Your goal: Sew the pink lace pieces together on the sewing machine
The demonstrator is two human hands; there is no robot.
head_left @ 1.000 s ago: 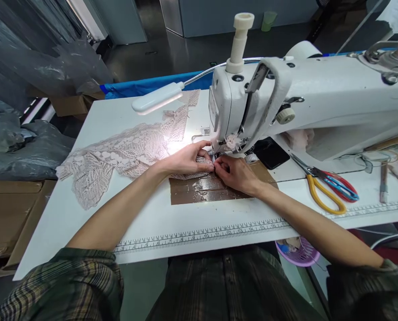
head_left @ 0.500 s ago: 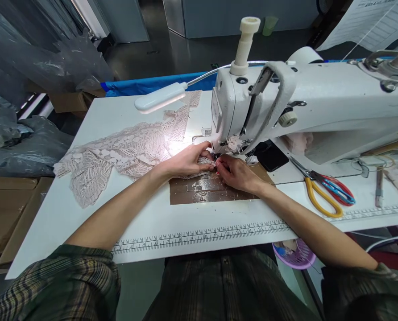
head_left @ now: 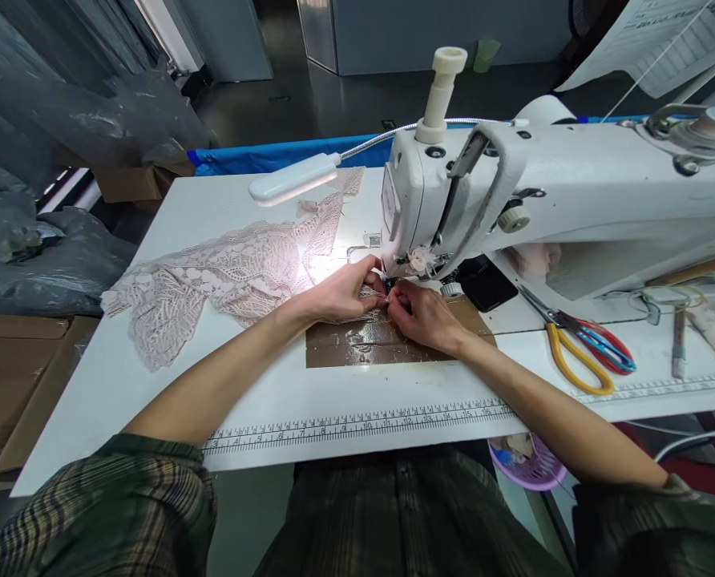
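Pale pink lace fabric (head_left: 231, 268) spreads over the left of the white table, its right end reaching under the head of a white sewing machine (head_left: 421, 188). Close by the needle area, my left hand (head_left: 349, 290) pinches the lace edge between thumb and fingers. My right hand (head_left: 423, 314) is closed on the same edge just to the right, fingertips almost touching the left ones. Hands and machine head hide the presser foot and the bit of lace between the fingertips. Brown tape (head_left: 357, 346) covers the tabletop under both hands.
A lit lamp (head_left: 294, 178) hangs over the lace. Right of my hand lie a black phone (head_left: 486, 282), yellow-handled scissors (head_left: 577, 361) and a second pair with red and blue handles (head_left: 608, 349). A printed ruler (head_left: 357, 426) follows the front edge. Below hangs a purple basket (head_left: 535, 469).
The view has shifted slightly. Both hands stay at the machine head with the lace edge between them; the right fingers look a little more curled.
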